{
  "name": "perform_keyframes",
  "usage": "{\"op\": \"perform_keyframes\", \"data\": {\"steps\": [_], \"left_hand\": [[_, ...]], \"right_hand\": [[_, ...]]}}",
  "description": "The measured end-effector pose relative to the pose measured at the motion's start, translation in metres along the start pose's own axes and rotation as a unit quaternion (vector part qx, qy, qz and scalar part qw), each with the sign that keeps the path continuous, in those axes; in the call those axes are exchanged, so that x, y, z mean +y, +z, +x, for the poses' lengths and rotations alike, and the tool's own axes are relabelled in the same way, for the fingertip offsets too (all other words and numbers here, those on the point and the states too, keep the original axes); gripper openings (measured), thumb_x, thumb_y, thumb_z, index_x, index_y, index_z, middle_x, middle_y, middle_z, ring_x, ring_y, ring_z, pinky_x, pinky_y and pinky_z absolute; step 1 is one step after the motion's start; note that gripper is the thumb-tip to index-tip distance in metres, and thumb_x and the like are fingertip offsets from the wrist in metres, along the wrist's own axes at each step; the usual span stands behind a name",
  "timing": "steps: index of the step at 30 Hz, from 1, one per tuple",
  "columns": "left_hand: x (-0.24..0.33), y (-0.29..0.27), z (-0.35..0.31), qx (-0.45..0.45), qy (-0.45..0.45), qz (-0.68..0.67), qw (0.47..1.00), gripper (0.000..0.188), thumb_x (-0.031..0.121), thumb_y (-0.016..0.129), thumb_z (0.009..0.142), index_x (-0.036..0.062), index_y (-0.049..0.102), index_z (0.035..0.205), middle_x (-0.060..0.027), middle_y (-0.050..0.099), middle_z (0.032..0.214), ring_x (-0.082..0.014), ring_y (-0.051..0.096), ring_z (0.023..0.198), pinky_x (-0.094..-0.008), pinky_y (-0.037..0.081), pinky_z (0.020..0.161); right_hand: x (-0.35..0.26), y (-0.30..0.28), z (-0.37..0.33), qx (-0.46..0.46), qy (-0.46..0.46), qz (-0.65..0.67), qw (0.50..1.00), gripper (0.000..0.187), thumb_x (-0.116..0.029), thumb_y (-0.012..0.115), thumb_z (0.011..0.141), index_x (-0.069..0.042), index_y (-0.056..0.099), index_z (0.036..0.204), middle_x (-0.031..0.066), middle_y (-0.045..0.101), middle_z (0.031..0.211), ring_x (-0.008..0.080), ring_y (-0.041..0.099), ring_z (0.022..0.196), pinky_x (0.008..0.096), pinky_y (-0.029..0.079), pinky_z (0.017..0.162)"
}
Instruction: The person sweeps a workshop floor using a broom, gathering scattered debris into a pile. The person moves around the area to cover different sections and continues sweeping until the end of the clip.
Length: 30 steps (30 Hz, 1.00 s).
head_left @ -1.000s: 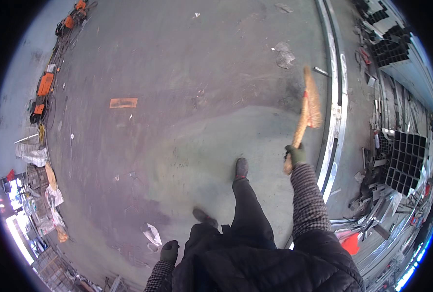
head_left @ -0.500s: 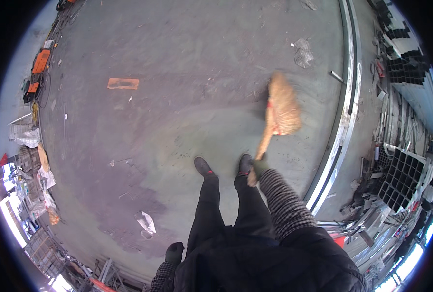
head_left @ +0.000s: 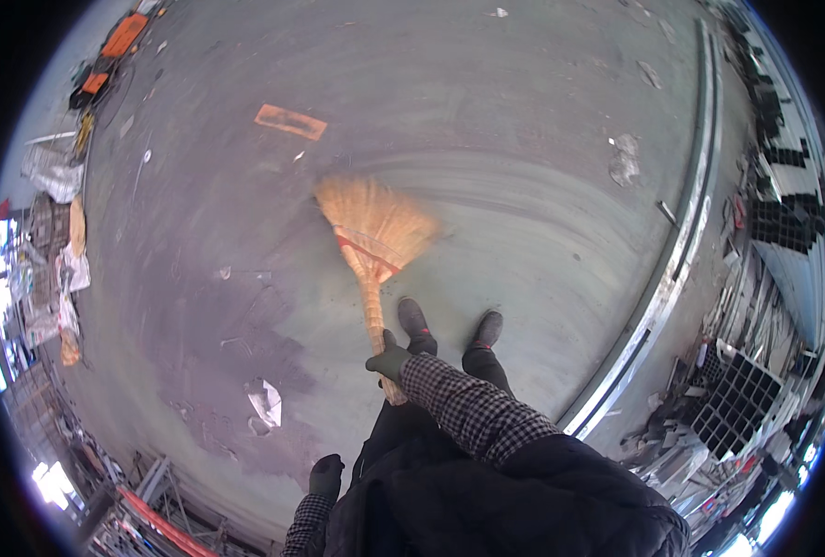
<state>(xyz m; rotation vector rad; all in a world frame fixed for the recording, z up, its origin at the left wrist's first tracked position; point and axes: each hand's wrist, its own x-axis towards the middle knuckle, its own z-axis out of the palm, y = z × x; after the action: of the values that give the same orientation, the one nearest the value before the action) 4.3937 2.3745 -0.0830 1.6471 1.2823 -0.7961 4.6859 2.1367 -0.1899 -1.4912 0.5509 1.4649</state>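
A straw broom [head_left: 380, 227] with a red binding is in my gloved right hand [head_left: 389, 362]. My fingers are wrapped round the upper part of its pale handle, in front of my legs. The bristles fan out over the floor ahead of my feet, a little blurred. At my left side hangs my left hand [head_left: 326, 475] in a dark glove, its fingers curled in and nothing visible in them. It is nearest to a crumpled white scrap [head_left: 265, 402] on the floor.
An orange rectangular piece [head_left: 290, 122] lies on the floor ahead. Clear plastic film [head_left: 625, 160] and a short metal piece [head_left: 667, 213] lie to the right, near a long metal rail [head_left: 686, 251]. Stacked square tubes [head_left: 735, 399] stand beyond it; orange machines [head_left: 123, 35] stand far left.
My right hand has swept the broom from right to left across the floor, its bristles now left of my feet. My view has turned slightly. My left hand stays at my side.
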Motion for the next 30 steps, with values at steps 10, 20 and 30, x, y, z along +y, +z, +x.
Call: {"op": "perform_keyframes", "data": {"steps": [10,20,30], "left_hand": [[-0.006,-0.019,-0.006,-0.015,-0.005,0.001,1.000,0.029,0.026,0.063,0.091,-0.0006,0.068,0.103,-0.0071,0.071,0.088,-0.0151,0.063,0.084,-0.0311,0.050,0.078],[0.064,0.017,0.022,-0.021,0.023,0.041,0.999,0.030,0.029,0.064,0.091,0.0009,0.068,0.100,-0.0056,0.070,0.086,-0.0143,0.062,0.082,-0.0311,0.050,0.077],[0.109,0.052,0.003,-0.027,0.006,0.089,0.996,0.028,0.027,0.063,0.092,0.0005,0.068,0.101,-0.0056,0.070,0.086,-0.0148,0.063,0.082,-0.0307,0.050,0.078]], "right_hand": [[-0.091,-0.001,-0.029,-0.154,-0.100,0.048,0.982,0.092,-0.018,0.072,0.076,-0.011,0.022,0.153,0.0167,0.058,0.109,0.0221,0.063,0.074,0.0374,0.054,0.059],[0.056,-0.157,-0.143,0.199,-0.180,0.222,0.937,0.091,-0.011,0.073,0.079,-0.015,0.022,0.154,0.0142,0.062,0.098,0.0174,0.060,0.069,0.0344,0.052,0.059],[0.208,-0.407,-0.095,0.411,-0.089,0.497,0.759,0.037,-0.015,0.071,0.081,-0.011,0.044,0.107,0.0105,0.054,0.069,0.0267,0.056,0.053,0.0422,0.047,0.044]]}}
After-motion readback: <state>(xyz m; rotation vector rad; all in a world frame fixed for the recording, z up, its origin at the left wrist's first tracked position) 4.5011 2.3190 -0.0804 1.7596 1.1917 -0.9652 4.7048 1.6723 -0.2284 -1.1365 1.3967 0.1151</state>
